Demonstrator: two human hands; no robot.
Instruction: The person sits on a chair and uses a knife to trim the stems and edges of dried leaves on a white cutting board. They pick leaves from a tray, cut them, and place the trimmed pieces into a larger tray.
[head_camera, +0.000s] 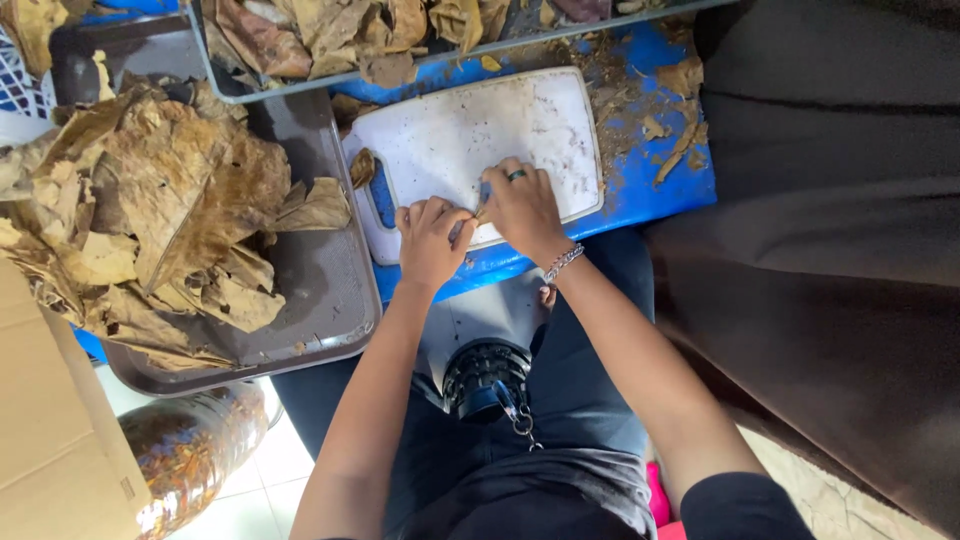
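head view, left to right: at the far left you have a cardboard box (45, 420) corner and, below it, a clear jar (190, 455) of brownish scraps on the tiled floor. next comes the dark grey tray (330, 290) heaped with dry brown leaves (150, 210). right of that, the white cutting board (480, 135) lies on the blue bench (655, 190), with leaf crumbs scattered past its right edge.

your left hand (432, 240) sits at the board's near edge, fingers curled and pressed together, pinching the near end of a small rolled leaf piece (480, 212). your right hand (522, 208), ringed and braceleted, is just beside it, fingers bent down over the same piece and gripping its other end. the piece lies between the two hands, touching both, on the board's near edge. only a sliver of it shows, so you cannot tell its long axis for sure; it seems to run from one hand to the other. both hands are equally close to it. dark cloth (830, 220) fills the far right.
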